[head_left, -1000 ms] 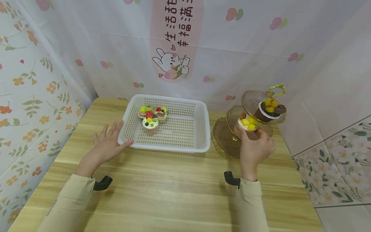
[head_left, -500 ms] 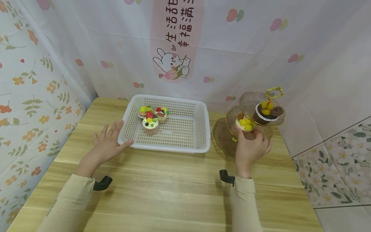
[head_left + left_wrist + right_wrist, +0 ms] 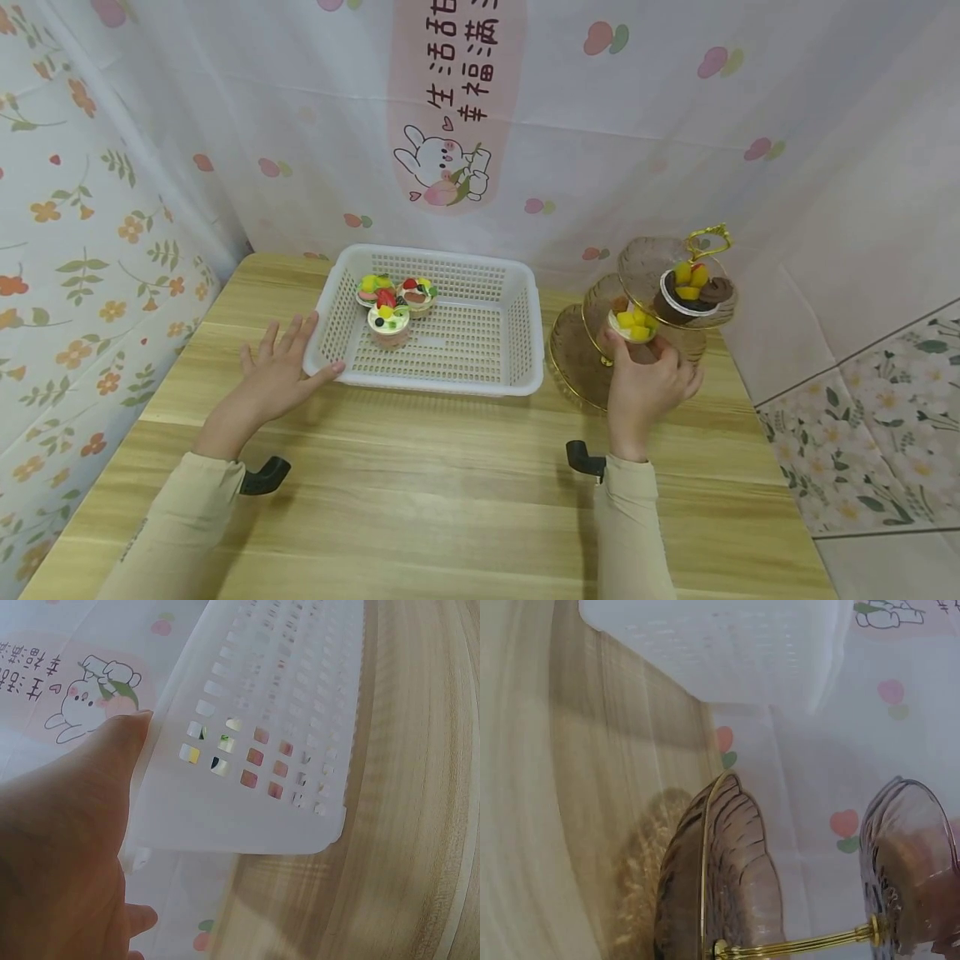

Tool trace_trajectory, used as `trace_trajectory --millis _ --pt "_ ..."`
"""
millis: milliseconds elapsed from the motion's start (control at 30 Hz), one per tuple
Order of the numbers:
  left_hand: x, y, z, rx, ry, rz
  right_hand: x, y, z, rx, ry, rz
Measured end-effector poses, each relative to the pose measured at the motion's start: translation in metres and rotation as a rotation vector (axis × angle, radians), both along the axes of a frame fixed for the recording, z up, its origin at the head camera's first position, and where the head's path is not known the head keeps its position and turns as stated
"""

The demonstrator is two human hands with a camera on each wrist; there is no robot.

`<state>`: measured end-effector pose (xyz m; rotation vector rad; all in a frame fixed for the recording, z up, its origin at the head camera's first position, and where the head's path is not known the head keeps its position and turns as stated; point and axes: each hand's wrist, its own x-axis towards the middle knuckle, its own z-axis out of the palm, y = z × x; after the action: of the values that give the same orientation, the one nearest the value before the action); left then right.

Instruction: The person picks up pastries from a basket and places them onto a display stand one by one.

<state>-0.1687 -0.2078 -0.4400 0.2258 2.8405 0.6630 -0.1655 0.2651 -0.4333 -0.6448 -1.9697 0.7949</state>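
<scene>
My right hand (image 3: 647, 387) pinches a dessert cup (image 3: 632, 325) topped with cream and yellow fruit cubes, at the middle tier of a three-tier cake stand (image 3: 577, 367). Whether the cup's base touches that tier is hidden. A chocolate cupcake (image 3: 686, 292) with fruit and a brown swirl sits on the top tier. Spread fingers of my left hand (image 3: 273, 379) rest against the front left corner of a white plastic basket (image 3: 517, 388); in the left wrist view its thumb (image 3: 131, 735) touches the rim. Three fruit-topped dessert cups (image 3: 390, 327) stand together inside the basket's left part.
Behind the wooden table (image 3: 420, 492) hangs a printed curtain (image 3: 300, 125), close to basket and stand. A tiled wall (image 3: 885, 417) borders the right side. In the right wrist view, a gold post (image 3: 802, 947) joins the stand's tiers.
My right hand has shifted slightly left and lowered the yellow-fruit dessert cup a little at the middle tier. The stand's top has swayed slightly left. My left hand has stayed put.
</scene>
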Motion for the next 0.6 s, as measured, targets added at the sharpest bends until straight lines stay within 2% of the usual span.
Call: trace_trajectory --millis 600 --pt "0.0008 0.0009 0.001 -0.01 0.006 0.004 0.0042 0.0 -0.0026 -0.031 -0.054 0.02"
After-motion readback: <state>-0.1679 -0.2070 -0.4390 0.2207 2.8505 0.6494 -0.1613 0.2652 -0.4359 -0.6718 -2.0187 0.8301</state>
